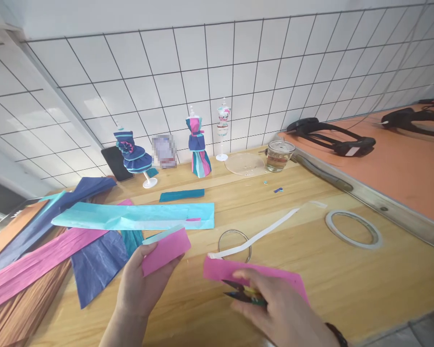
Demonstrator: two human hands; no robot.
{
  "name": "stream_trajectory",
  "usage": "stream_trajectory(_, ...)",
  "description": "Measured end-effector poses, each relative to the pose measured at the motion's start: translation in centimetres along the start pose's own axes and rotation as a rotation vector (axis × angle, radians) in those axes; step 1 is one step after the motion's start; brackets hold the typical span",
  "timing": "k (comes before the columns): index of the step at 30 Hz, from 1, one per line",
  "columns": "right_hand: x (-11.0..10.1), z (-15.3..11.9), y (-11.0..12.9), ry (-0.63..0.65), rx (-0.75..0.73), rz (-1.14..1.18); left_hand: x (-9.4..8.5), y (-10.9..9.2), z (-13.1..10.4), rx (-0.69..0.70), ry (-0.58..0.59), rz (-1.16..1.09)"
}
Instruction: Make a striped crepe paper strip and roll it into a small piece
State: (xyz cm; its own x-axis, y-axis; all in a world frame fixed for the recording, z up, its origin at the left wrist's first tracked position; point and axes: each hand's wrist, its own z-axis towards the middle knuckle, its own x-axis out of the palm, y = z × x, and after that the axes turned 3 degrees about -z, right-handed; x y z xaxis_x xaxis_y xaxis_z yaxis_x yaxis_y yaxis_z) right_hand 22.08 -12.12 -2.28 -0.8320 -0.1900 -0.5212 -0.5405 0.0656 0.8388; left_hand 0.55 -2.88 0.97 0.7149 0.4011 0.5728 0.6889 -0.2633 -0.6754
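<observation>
My left hand (144,270) is closed on a short pink crepe paper piece (167,250) with a pale turquoise edge along its top. In my right hand (275,299) are small scissors (238,290) with dark blades, slightly apart and pointing left; their handles are mostly hidden by my fingers. Beneath that hand is a longer pink paper strip (217,268); whether my fingers also grip it I cannot tell. A narrow white tape strip (260,236) meets its left corner and trails to the upper right, across a thin metal ring (222,236).
Turquoise paper (130,215) and several coloured sheets (97,262) cover the left side. Small dress stands (198,144) line the wall, near a glass of liquid (278,156). A tape roll (374,236) lies right. Black headsets (332,140) rest on the orange surface (401,173).
</observation>
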Motion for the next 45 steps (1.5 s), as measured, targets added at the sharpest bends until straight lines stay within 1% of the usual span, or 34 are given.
stream_trajectory(2,-0.8,0.7,-0.9,-0.035,-0.072,-0.256,-0.1,0.1,0.0,0.007,-0.006,-0.023)
stream_trajectory(4,-1.4,1.3,-1.4,-0.041,-0.105,-0.458,-0.2,0.2,0.0,0.010,-0.002,-0.040)
stream_trajectory(7,-1.9,1.9,-1.5,-0.020,-0.107,-0.647,-0.2,0.2,0.0,0.009,0.026,-0.058)
stream_trajectory(10,-2.5,2.3,-1.8,-0.043,-0.125,-0.755,-0.3,0.3,-0.1,-0.003,0.058,-0.065)
stream_trajectory(13,-3.7,2.9,-3.0,-0.099,-0.154,-0.825,-0.4,0.4,-0.1,-0.021,0.063,-0.075)
stream_trajectory(16,-5.9,3.5,-4.8,-0.184,-0.149,-0.934,-0.7,0.6,0.0,-0.043,0.111,-0.088)
stream_trajectory(18,-7.7,4.0,-6.0,-0.266,-0.144,-1.044,-0.9,0.7,0.1,-0.052,0.140,-0.078)
stream_trajectory(20,-9.5,4.4,-7.0,-0.350,-0.156,-1.131,-1.1,0.8,0.0,-0.055,0.141,-0.062)
stream_trajectory(23,-11.6,4.8,-8.1,-0.415,-0.166,-1.203,-1.2,0.9,0.0,-0.059,0.153,-0.055)
stream_trajectory(25,-12.2,5.0,-8.5,-0.450,-0.164,-1.243,-1.2,0.9,0.0,-0.074,0.172,-0.055)
stream_trajectory(28,-12.0,4.6,-8.5,-0.470,-0.137,-1.259,-1.2,0.9,0.0,-0.093,0.174,-0.066)
stream_trajectory(31,-10.7,3.6,-7.5,-0.429,-0.077,-1.176,-1.1,1.0,0.0,-0.094,0.166,-0.069)
stream_trajectory(33,-9.5,2.7,-6.4,-0.426,-0.047,-1.080,-1.1,1.0,-0.1,-0.097,0.185,-0.067)
stream_trajectory(35,-8.3,2.0,-5.0,-0.400,-0.074,-0.857,-1.2,1.0,-0.2,-0.097,0.217,-0.067)
stream_trajectory(37,-7.0,1.6,-3.3,-0.272,-0.067,-0.543,-1.3,1.0,-0.4,-0.092,0.274,-0.055)
stream_trajectory(38,-6.3,1.6,-2.4,-0.206,-0.048,-0.396,-1.3,1.1,-0.6,-0.087,0.315,-0.038)
stream_trajectory(39,-5.7,1.8,-1.4,-0.169,-0.033,-0.256,-1.4,1.1,-0.7,-0.081,0.361,-0.014)
stream_trajectory(40,-5.1,2.0,-0.5,-0.095,-0.022,-0.124,-1.6,1.1,-0.8,-0.075,0.406,0.015)
stream_trajectory(42,-4.0,2.8,1.3,0.056,0.018,0.111,-1.8,1.2,-1.0,-0.070,0.484,0.087)
stream_trajectory(45,-2.9,4.1,3.4,0.190,0.048,0.396,-1.9,1.2,-1.2,-0.077,0.604,0.225)
